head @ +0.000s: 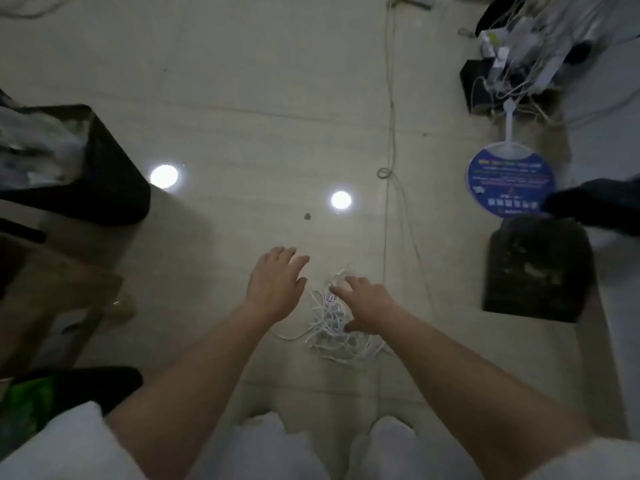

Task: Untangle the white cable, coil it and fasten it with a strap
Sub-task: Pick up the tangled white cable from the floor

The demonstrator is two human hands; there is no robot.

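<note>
Both hands spread open, holding nothing: left hand [275,282] beside, right hand [363,303] over the white cable [329,327] mid-floor; careless yanking would tighten knots.

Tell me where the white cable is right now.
Head view: the white cable lies tangled on the floor, low centre, under the right hand, just right of the left hand.

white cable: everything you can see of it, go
The white cable is a thin, round cord that looks plastic-sheathed, lying on the pale floor as a loose tangled heap of overlapping loops, not yet coiled. One loop trails out to the left. The right hand is spread over the heap with fingers extended, seemingly touching the top strands; the left hand hovers open just left of it. No plug or strap is discernible.
</note>
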